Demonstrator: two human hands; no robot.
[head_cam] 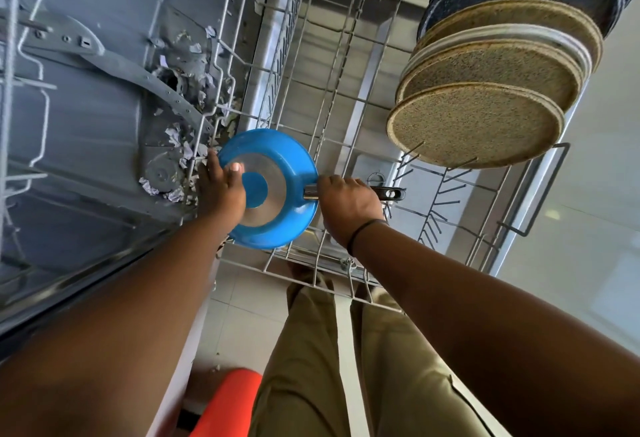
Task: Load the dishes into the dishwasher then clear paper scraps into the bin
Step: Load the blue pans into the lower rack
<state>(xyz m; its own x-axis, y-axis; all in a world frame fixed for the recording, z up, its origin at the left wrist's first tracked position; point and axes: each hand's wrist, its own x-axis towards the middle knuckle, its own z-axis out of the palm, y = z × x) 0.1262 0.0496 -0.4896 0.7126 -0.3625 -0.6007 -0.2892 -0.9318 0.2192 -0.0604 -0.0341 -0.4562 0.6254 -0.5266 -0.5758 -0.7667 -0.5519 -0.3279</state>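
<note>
- Dishwasher tub [86, 145]: grey interior, seen from above, just beside the lower rack on its inner side. Spray arm [138, 69] lies across the tub floor.
- Lower rack [332, 97]: the landmark here. White wire, pulled out over the door; most of its middle tines stand bare.
- Plates [485, 117]: a row standing on edge at the rack's far side from the tub. Speckled tan ones nearest, a white one among them, dark speckled ones at the back. This much of the loading looks done.
- Blue pan [277, 156]: bottom up, metal base disc showing, at the rack's near corner beside the tub. It looks to be going in now; whether it already rests on the tines I cannot tell.
- Orange bin [228, 402]: judged to be the bin, on the floor below the rack's near edge, close to the person's legs.
- Left hand [221, 190]: fingers spread flat on the pan's base and rim, pressing to steady it, no closed grip.
- Right hand [346, 208]: grip closed round the pan's dark handle [391, 193], which points along the rack away from the tub.
- Paper scraps [187, 86]: many small torn bits strewn on the tub floor near the rack's inner edge. None looks cleared; that whole step remains.
</note>
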